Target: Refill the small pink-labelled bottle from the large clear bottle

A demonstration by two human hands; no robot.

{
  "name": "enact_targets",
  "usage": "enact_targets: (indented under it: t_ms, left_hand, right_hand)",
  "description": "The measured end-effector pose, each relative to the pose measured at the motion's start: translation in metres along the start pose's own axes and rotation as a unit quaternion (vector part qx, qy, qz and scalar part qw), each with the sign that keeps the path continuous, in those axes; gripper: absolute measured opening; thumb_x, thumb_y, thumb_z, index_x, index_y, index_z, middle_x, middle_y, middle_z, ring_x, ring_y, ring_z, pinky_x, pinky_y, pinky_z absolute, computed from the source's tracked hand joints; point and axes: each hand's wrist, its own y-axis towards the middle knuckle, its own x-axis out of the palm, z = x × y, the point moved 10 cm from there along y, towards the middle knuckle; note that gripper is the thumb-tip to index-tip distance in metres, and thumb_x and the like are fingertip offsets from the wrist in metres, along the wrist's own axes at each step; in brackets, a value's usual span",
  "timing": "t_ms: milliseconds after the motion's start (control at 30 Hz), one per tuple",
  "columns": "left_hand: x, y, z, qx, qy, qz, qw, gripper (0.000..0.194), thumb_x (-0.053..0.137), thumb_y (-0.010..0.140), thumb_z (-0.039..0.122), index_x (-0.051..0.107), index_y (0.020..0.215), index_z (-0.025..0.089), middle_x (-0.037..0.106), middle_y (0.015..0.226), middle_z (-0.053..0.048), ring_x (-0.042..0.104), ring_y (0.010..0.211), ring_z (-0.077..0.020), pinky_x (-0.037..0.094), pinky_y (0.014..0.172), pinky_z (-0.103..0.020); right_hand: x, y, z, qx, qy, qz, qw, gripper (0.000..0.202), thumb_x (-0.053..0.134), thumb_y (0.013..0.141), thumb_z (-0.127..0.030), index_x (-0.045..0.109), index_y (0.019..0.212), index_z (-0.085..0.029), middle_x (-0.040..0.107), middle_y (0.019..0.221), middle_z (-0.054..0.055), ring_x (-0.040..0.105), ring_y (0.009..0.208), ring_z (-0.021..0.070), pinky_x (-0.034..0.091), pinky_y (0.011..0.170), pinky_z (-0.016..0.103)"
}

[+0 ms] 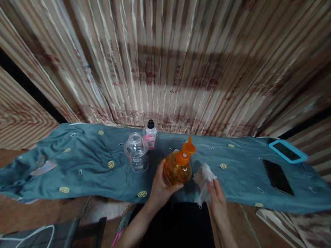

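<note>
Two bare arms come up from the bottom edge, closest of all. Down in the bottom left corner lies a dark flat thing with a white cord (28, 235) on it, on the brown floor.

Going from left to right: a long blue cloth (82, 168) covers the table, and it has little yellow round spots on it. A pale scrap of paper (43, 168) lies near its left end. Further along stands a clear plastic jar (137, 153) with no lid. Just behind it, by the striped curtain (167, 59), stands a small bottle with a black cap (150, 134) and a pink label.

Next comes the left hand (160, 187). Its fingers are wrapped around the bottom of the orange bottle (177, 169), holding it tight. That bottle is near the front edge of the cloth, in the middle, and it leans a bit to the right. Its orange flip cap (186, 153) is open.

Just beside the bottle is the right hand (216, 200). Its fingers are pinched on a crumpled white tissue (204, 179), which sits close to the side of the bottle.

Far to the right lies a black phone (278, 177), flat on the cloth. Behind it, near the corner, lies another flat screen in a light blue case (287, 151).
</note>
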Motion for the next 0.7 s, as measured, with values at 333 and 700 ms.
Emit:
enact_targets:
  t_ms: [333, 700]
  left_hand:
    - [-0.003, 0.016, -0.007, -0.005, -0.024, -0.031, 0.999, 0.122, 0.110, 0.057, 0.040, 0.052, 0.163, 0.026, 0.062, 0.170, -0.015, 0.054, 0.164, -0.0437, 0.038, 0.142, -0.064]
    - [0.008, 0.005, -0.024, 0.020, -0.009, 0.000, 1.000, 0.136, 0.110, 0.057, 0.046, 0.038, 0.169, 0.020, 0.044, 0.180, -0.026, 0.041, 0.172, -0.0486, 0.030, 0.144, -0.068]
  right_hand:
    - [0.050, 0.022, -0.022, -0.165, -0.186, -0.047, 0.968, 0.090, 0.051, 0.100, -0.089, 0.060, 0.156, -0.019, 0.063, 0.158, 0.019, 0.062, 0.148, 0.0322, 0.048, 0.128, 0.064]
    - [0.109, 0.076, 0.012, -0.256, -0.247, -0.110, 0.928, 0.057, 0.068, 0.103, -0.065, 0.070, 0.138, -0.020, 0.064, 0.153, 0.014, 0.059, 0.147, 0.0314, 0.050, 0.126, 0.063]
